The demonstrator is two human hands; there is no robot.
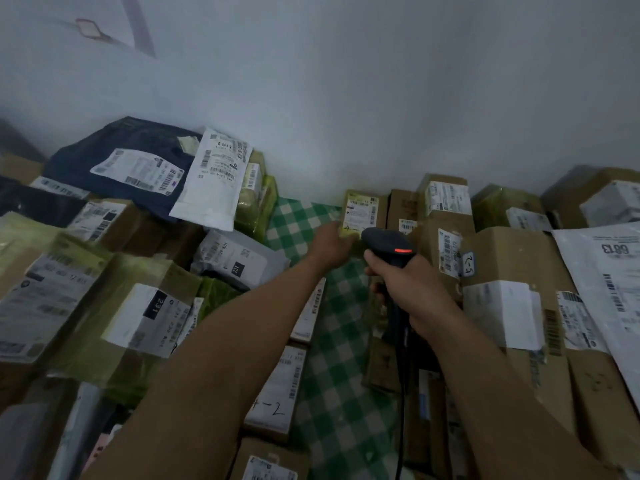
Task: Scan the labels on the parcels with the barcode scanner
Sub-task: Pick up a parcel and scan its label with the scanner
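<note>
Two hands work together: the left hand (pixel 330 244) holds the small parcel (pixel 350 197) at its lower corner, label (pixel 362 216) upright toward the barcode scanner (pixel 388 242), whose handle the right hand (pixel 412 289) grips just beside it. Only the narrow checked cloth (pixel 332 358) between the parcel piles (pixel 104 271) gives free room; the wall (pixel 346 98) stands close behind

Plain pale grey-white wall (pixel 381 98), dimly and coolly lit, fills the upper half, with a grey strip (pixel 140 26) at its upper left, and meets a flat green-and-white checked cloth (pixel 332 341) below.
</note>
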